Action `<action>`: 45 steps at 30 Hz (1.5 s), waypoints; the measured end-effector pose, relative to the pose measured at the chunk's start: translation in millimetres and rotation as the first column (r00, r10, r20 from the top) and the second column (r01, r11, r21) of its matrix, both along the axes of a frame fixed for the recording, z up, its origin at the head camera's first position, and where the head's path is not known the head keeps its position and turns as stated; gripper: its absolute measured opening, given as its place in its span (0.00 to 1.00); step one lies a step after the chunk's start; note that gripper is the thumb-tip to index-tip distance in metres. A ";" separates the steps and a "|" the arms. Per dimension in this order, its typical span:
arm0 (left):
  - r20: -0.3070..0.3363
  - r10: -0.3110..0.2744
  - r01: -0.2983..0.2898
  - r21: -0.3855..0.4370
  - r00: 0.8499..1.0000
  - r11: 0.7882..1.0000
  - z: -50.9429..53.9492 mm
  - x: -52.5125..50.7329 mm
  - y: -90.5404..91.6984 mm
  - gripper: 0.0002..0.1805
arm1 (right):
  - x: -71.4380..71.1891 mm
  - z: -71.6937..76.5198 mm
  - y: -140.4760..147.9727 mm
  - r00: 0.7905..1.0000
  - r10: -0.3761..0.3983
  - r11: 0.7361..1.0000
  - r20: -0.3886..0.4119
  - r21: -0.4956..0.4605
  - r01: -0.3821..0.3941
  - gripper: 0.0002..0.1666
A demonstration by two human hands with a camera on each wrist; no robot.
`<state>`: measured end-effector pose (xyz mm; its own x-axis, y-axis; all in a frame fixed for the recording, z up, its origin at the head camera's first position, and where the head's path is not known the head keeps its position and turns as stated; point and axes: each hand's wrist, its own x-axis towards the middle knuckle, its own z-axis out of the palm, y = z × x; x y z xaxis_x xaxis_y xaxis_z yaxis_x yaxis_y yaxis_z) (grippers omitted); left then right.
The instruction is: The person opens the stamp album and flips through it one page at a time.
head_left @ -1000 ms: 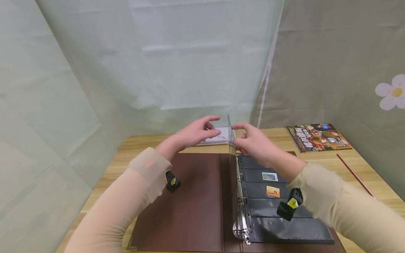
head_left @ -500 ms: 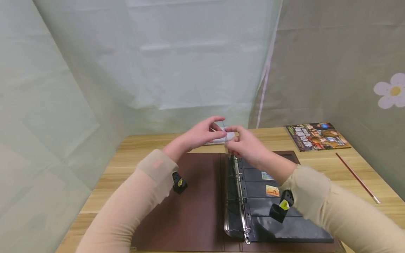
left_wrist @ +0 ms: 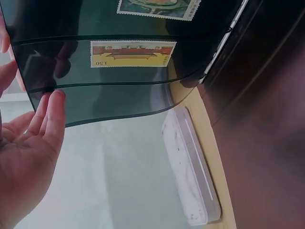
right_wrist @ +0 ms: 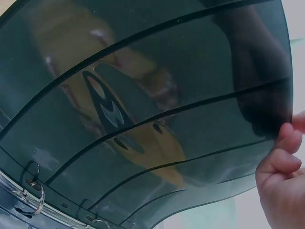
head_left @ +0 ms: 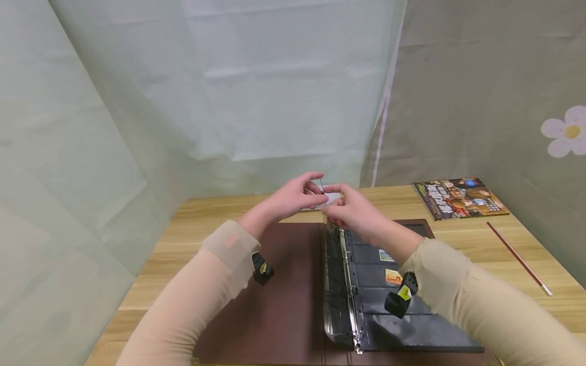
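A clear dark pocket page (left_wrist: 128, 100) of the stamp album stands upright from its binder rings. It holds stamps, including a yellow-and-red one (left_wrist: 133, 53) seen in the left wrist view. My right hand (head_left: 354, 211) pinches the page's outer edge between curled fingers and thumb. Near the same edge, my left hand (head_left: 293, 198) touches the page with rather straight fingers (left_wrist: 55, 112). Flat on the right cover lies another black pocket page (head_left: 384, 300), with an orange stamp (head_left: 392, 276) and a blue-green stamp (head_left: 386, 255) partly behind my right forearm.
The brown album cover (head_left: 274, 305) lies spread on the wooden table (head_left: 160, 254). Behind my hands is a white speckled box-like object (left_wrist: 183, 167). A colourful booklet (head_left: 460, 198) and a thin red rod with a pale tip (head_left: 517, 256) lie at the right.
The raised page has swung left with my right hand, up to my left hand. My left hand has shifted slightly right and now touches the page.
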<state>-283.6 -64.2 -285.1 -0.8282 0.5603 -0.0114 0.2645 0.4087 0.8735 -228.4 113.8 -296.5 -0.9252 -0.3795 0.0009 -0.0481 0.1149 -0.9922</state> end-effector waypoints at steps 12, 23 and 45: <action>0.000 -0.011 0.011 -0.009 1.000 1.000 -2.2 -1.4 -4.6 0.35 | -4.8 -6.9 7.1 0.999 0.035 0.999 0.030 -0.041 -0.033 0.34; 0.006 -0.034 0.034 -0.017 0.999 0.999 -3.1 -2.2 -12.7 0.32 | -7.8 -12.7 17.5 1.000 0.017 1.000 0.026 0.000 -0.017 0.33; -0.009 -0.063 0.061 -0.126 0.998 0.990 -6.0 -4.3 -44.8 0.28 | -13.7 -31.1 64.3 0.999 -0.045 0.996 -0.006 0.081 0.046 0.35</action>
